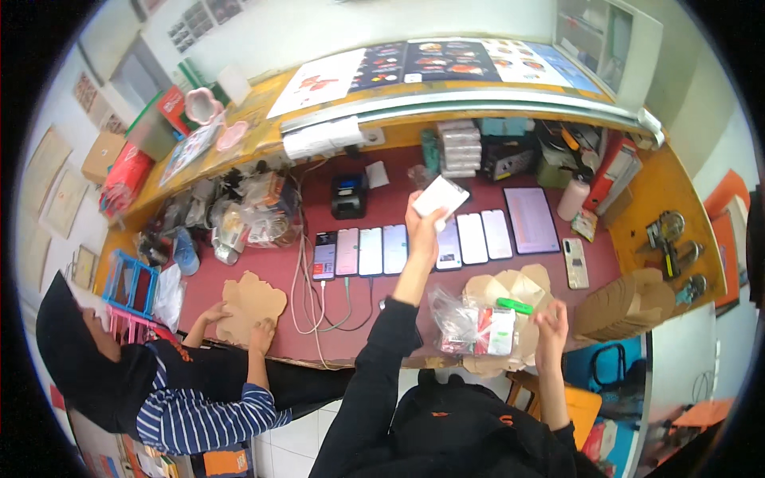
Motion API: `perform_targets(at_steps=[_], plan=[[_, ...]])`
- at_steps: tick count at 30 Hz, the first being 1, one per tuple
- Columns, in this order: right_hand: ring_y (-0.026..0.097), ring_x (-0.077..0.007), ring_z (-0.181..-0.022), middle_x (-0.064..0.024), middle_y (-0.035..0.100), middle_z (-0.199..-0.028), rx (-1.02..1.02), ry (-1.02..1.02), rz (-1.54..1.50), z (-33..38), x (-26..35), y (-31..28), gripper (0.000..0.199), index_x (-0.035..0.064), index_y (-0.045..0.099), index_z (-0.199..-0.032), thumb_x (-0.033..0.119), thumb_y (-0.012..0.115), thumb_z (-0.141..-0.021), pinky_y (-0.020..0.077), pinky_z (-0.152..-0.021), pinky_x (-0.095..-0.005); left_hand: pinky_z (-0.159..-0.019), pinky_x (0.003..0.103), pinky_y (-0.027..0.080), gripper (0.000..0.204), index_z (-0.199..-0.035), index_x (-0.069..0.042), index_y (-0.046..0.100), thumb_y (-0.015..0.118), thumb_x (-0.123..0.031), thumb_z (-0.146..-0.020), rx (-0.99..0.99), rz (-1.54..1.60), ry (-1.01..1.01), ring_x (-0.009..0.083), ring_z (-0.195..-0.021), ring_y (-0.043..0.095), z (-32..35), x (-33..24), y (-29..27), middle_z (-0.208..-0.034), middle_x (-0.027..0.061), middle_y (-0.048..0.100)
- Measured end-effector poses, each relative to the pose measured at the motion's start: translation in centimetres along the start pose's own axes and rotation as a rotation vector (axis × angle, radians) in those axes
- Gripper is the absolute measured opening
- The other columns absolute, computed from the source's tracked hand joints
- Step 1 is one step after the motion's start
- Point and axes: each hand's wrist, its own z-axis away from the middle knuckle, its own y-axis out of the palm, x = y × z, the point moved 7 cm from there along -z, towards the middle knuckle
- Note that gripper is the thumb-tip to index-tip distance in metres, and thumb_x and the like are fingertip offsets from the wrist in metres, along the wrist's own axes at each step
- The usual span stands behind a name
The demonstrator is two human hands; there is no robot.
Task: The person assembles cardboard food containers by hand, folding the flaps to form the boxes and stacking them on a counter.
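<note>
Head view is looking down on a dark red counter (398,299) with a row of phones (382,250) lined up across its middle, so that row works as the landmark. The person's left hand (422,219) is reaching out right over the row, fingers closed on a small white slip or card (440,196) and holding it up just above the phones. The right hand (551,325) is hanging back at the near side of the row, fingers loosely curled and resting on a flattened brown cardboard box (518,291); can't tell if it's actually gripping anything. A green marker (515,305) is lying on that box just left of the hand, and a clear plastic bag (470,325) with small packets is sitting beside it.

Right of the row a white tablet (530,219) is lying flat, then one more phone (575,263) and a stack of brown folded boxes (625,303). Behind the row, a black receipt printer (349,195) and a stack of white packs (459,149). Up on the yellow ledge, dark menu posters (434,60) with food photos are lying flat. Far left of the row, another person's hands are pressing on a brown cardboard cutout (249,303).
</note>
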Motion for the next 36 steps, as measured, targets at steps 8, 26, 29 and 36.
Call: perform_targets(at_steps=[8, 26, 29, 36], plan=[[0.045, -0.0296, -0.106, -0.0135, 0.038, -0.123, 0.092, 0.157, -0.528, -5.0, 0.4, 9.4, 0.057, 0.0238, 0.021, -0.126, 0.013, 0.055, -0.081, 0.0388, -0.088, -0.0460, -0.061, 0.027, 0.053, 0.055, -0.111, -0.010, 0.035, 0.063, 0.006, -0.066, 0.181, -0.165, -0.030, 0.0156, -0.087, 0.055, 11.1, 4.0, 4.0, -0.091, 0.0071, 0.052], [0.048, -0.0214, -0.097, -0.0142, 0.035, -0.117, 0.163, -0.164, 0.405, -5.0, -8.8, -0.8, 0.088, 0.0155, 0.011, -0.127, -0.022, 0.049, -0.057, 0.0462, -0.076, -0.0300, -0.062, 0.035, 0.047, 0.032, -0.098, 0.001, 0.048, 0.056, -0.026, -0.082, 0.766, -1.626, -0.486, 0.0284, -0.067, 0.061, 26.6, 13.6, -4.5, -0.074, 0.0164, 0.060], [0.048, -0.0220, -0.099, -0.0128, 0.035, -0.118, 0.260, -0.205, 0.504, -4.9, -8.7, 0.2, 0.084, 0.0127, 0.011, -0.127, -0.022, 0.047, -0.059, 0.0450, -0.079, -0.0315, -0.056, 0.039, 0.048, 0.031, -0.092, -0.001, 0.053, 0.051, -0.031, -0.083, 0.751, -1.772, -0.310, 0.0321, -0.066, 0.061, 24.3, 7.7, -1.2, -0.075, 0.0161, 0.060], [0.051, -0.0231, -0.095, -0.0119, 0.038, -0.120, 0.345, -0.280, 0.534, -5.8, -8.3, 2.0, 0.078, 0.0075, 0.021, -0.125, -0.019, 0.052, -0.058, 0.0397, -0.085, -0.0324, -0.097, 0.045, 0.025, 0.047, -0.116, -0.005, 0.047, 0.057, -0.029, -0.076, 0.949, -1.658, 0.430, 0.0263, -0.116, 0.038, 21.9, 14.4, 0.9, -0.120, 0.0088, 0.045]])
